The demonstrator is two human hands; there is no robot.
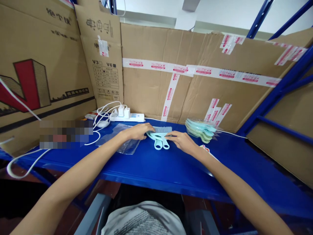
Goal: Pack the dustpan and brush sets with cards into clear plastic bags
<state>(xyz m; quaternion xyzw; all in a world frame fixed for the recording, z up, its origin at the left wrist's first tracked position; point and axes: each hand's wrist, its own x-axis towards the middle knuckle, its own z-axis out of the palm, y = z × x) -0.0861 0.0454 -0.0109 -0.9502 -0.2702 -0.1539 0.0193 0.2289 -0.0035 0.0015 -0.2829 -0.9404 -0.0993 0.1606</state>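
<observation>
Both hands rest on the blue shelf (151, 169) and meet at a pale teal brush set (160, 137) lying flat between them. The left hand (137, 131) lies palm down, fingers loosely extended, fingertips touching the set's left edge. The right hand (182, 142) touches the right edge near the two looped handles, fingers slightly curled; a firm pinch cannot be confirmed. Clear bags (122, 140) lie under the left hand. A stack (200, 130) of similar sets sits just beyond the right hand. A power strip (127, 116) lies beyond the left hand.
</observation>
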